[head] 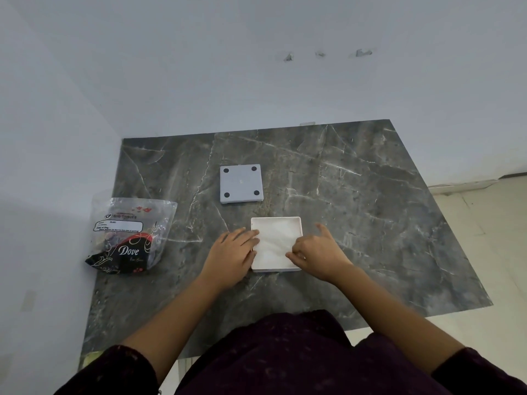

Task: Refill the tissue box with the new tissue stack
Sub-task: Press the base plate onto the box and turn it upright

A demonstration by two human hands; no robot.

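Observation:
A white square tissue box (298, 220) lies open-side up on the dark marble sheet (356, 195), with a white tissue stack (275, 240) inside it. My left hand (235, 249) rests flat against the box's left wall, fingertips over the rim onto the tissues. My right hand (316, 250) presses on the stack's right part with bent fingers, the index finger sticking out past the box's right wall. The box's grey base panel (241, 183), with dark round feet at its corners, lies apart, farther back.
A crumpled clear and black tissue wrapper (131, 238) printed "Dove" stands at the sheet's left edge. White walls close off the left and back. Pale floor shows to the right of the sheet.

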